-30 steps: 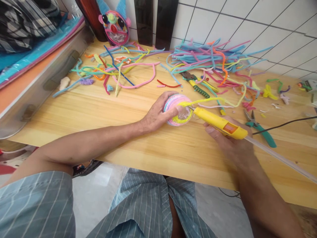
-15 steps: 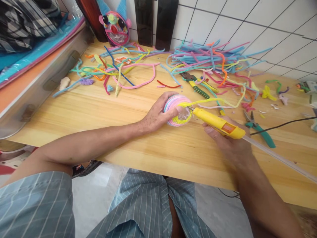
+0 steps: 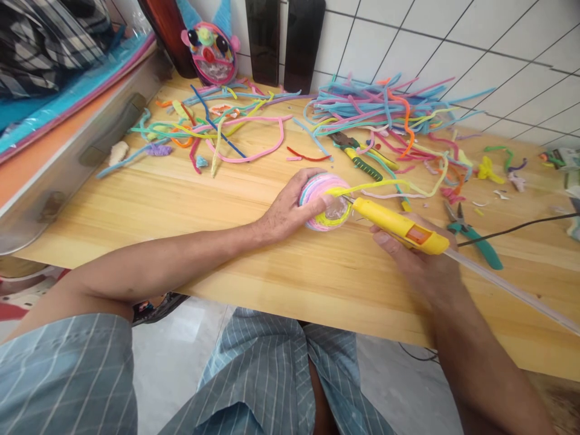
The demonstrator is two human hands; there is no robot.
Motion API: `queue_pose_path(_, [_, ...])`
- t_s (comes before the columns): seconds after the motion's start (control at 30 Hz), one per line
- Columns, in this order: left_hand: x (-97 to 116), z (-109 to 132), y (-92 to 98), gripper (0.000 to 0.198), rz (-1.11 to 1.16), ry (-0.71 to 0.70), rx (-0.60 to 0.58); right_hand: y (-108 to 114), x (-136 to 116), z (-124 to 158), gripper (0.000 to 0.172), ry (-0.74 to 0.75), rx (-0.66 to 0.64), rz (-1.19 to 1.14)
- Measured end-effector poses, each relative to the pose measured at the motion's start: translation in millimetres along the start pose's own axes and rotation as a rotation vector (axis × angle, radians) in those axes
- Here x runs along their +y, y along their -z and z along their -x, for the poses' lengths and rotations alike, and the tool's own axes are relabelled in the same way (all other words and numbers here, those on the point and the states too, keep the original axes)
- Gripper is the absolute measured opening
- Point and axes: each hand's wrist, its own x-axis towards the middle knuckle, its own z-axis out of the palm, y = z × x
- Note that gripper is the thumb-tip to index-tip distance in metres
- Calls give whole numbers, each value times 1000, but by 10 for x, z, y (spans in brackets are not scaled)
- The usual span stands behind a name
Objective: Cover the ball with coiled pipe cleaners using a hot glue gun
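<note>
My left hand (image 3: 292, 205) is wrapped round a small round container (image 3: 324, 184) coiled with pink, blue and yellow pipe cleaners, its clear base facing me. The thumb presses on a yellow pipe cleaner (image 3: 385, 183) whose free end trails off to the right. In my right hand (image 3: 412, 254) is a yellow hot glue gun (image 3: 392, 222), with a long clear glue stick (image 3: 507, 287) coming out of its back. The gun's metal nozzle meets the yellow pipe cleaner at the container's edge, or is very close to it. Most right-hand fingers are hidden beneath the gun.
A heap of pipe cleaners (image 3: 371, 106) lies at the back by the tiled wall. Green-yellow pliers (image 3: 357, 157) and teal pliers (image 3: 475, 238) rest on the table. A decorated pink face figure (image 3: 212, 54) stands behind; a clear plastic box (image 3: 86, 139) is at left. A black cord (image 3: 521, 228) runs right.
Hardly anything differs. Both hands, the container and the glue gun keep their places; the view has shifted very slightly.
</note>
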Motion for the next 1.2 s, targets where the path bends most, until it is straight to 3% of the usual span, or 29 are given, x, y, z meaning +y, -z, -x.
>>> queue_pose_path(0.2, [-9, 1, 8, 78, 10, 14, -14, 11, -3, -4, 9, 21, -1, 25])
queue_pose_path(0.57, [-5, 2, 8, 71, -12, -16, -7, 4, -41, -26, 13, -10, -28, -19])
queue_pose_path(0.67, [-50, 16, 32, 70, -32, -37, 11, 120, -44, -47, 17, -80, 11, -148])
queue_pose_path(0.73, [-101, 24, 48, 68, -40, -50, 39, 294, -4, -67, 24, -94, 117, -230])
queue_pose_path(0.87, [-144, 32, 59, 67, -36, -54, 41, 806, 261, -64, 41, -124, 381, -223])
queue_pose_path(0.97, [-61, 50, 48, 70, -45, -2, 45, 1148, 610, -9, 44, -455, 553, -85])
queue_pose_path(1.1, [71, 71, 38, 72, -42, 101, 35, 1355, 1112, 81, 33, -671, 569, 88])
queue_pose_path(1.2, [86, 72, 47, 79, -8, 120, 32, 1378, 1383, 140, 37, -706, 529, 253])
